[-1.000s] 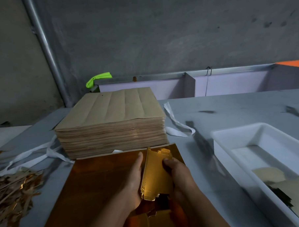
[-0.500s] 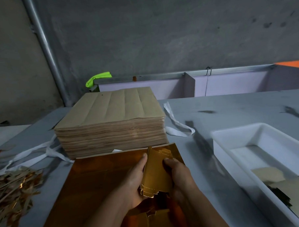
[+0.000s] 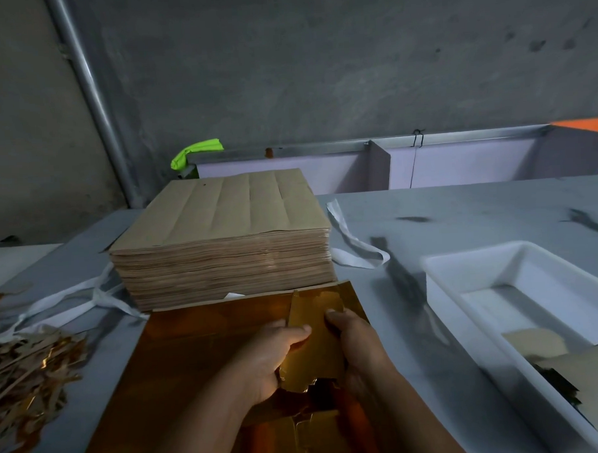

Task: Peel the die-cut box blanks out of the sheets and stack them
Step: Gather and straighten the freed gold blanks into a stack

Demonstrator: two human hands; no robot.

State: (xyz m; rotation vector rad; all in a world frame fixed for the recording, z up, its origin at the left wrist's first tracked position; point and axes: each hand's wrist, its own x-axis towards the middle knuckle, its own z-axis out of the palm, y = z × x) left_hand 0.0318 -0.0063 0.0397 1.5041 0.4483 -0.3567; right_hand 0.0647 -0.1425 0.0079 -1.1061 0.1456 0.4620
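Gold foil die-cut box blank [image 3: 311,345]: held upright above gold foil sheet [image 3: 201,367]; left hand [image 3: 279,355] grips its left edge, thumb across front; right hand [image 3: 355,340] pinches its right edge.

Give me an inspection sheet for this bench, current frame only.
Surface: grey table, dark smudges on it.
Job's things: gold blank held above the gold sheet, which lies flat with a cut-out opening near the hands; brown sheet stack behind it.
Clutter: trim scrap pile at left; white straps beside the stack; white tray at right holding brown pieces.
Grippers: left hand and right hand both grip the blank by its sides.
Cables: nothing seen.
Surroundings: concrete wall, metal pipe, green item, pale partitioned bins.
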